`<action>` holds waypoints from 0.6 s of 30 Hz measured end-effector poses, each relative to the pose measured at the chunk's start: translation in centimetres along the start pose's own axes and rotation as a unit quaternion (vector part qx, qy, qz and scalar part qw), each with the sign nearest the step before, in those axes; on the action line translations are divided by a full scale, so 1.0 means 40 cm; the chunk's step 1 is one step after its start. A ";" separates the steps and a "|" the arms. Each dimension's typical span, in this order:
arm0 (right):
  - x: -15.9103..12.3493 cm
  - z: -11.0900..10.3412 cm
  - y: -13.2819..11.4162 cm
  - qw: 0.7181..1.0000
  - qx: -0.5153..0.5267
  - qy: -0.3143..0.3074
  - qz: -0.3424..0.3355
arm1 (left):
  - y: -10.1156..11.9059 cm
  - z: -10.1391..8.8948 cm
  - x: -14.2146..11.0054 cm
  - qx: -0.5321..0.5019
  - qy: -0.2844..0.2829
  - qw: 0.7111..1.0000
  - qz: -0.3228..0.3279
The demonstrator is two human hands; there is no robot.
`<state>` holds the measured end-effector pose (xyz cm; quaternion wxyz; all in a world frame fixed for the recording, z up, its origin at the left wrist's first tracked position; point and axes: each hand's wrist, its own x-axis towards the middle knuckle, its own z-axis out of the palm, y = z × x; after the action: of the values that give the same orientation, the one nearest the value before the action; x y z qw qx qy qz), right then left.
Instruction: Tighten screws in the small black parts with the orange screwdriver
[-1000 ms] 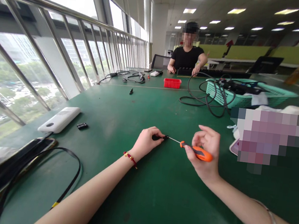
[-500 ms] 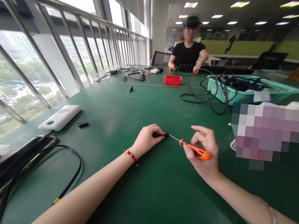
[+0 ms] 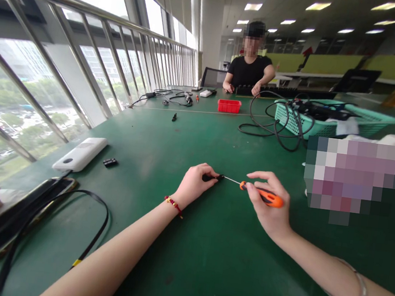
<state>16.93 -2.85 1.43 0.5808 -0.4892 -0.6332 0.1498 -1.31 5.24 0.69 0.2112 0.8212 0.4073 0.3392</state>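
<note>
My left hand point(image 3: 196, 182) pinches a small black part point(image 3: 209, 178) against the green tabletop point(image 3: 154, 263). Fingers cover much of that part, so its exact kind does not show. On the right, my right hand point(image 3: 272, 210) grips an orange and black screwdriver point(image 3: 269, 198) by its handle. The thin metal shaft points left, and its tip meets the end of the black part. My right index finger is held out above the handle, while the thumb presses near its front.
A white power bank point(image 3: 80, 154) and a small black piece point(image 3: 110, 162) lie at left, near a phone point(image 3: 65, 184) and black cable point(image 3: 101, 225). Farther back are a red bin point(image 3: 229, 106), a teal basket point(image 3: 293, 126) with cables, and a person point(image 3: 249, 72) seated opposite.
My right hand has shifted slightly right, and its fingers have changed position on the screwdriver, whose handle sits a little higher and flatter. My left hand stays in place.
</note>
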 end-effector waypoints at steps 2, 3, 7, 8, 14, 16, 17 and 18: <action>-0.003 0.002 -0.002 1.000 0.004 0.001 0.000 | -0.001 0.001 0.000 0.002 0.001 1.000 0.000; -0.003 0.004 -0.002 1.000 0.012 0.012 -0.010 | 0.000 0.001 0.001 0.003 0.000 1.000 -0.001; 0.003 0.010 0.005 0.996 0.035 0.067 -0.048 | 0.006 -0.001 0.000 0.004 -0.001 1.000 -0.002; 0.004 0.010 0.007 0.996 0.036 0.069 -0.046 | 0.007 -0.002 0.001 0.004 -0.001 1.000 -0.002; -0.001 -0.002 -0.003 1.000 -0.007 -0.022 0.001 | 0.007 -0.001 0.002 0.007 0.000 1.000 -0.002; 0.000 0.000 -0.002 1.000 0.005 -0.007 -0.017 | 0.007 0.000 0.002 0.010 0.002 1.000 0.000; 0.002 0.002 0.000 0.999 0.016 0.008 -0.029 | 0.007 0.000 0.002 0.010 0.002 1.000 0.000; 0.005 0.004 0.003 0.999 0.031 0.024 -0.038 | 0.007 0.000 0.002 0.010 0.002 1.000 0.000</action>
<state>16.86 -2.58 1.41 0.6159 -0.4498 -0.6324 0.1355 -1.13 5.13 0.88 0.2020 0.8228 0.4110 0.3366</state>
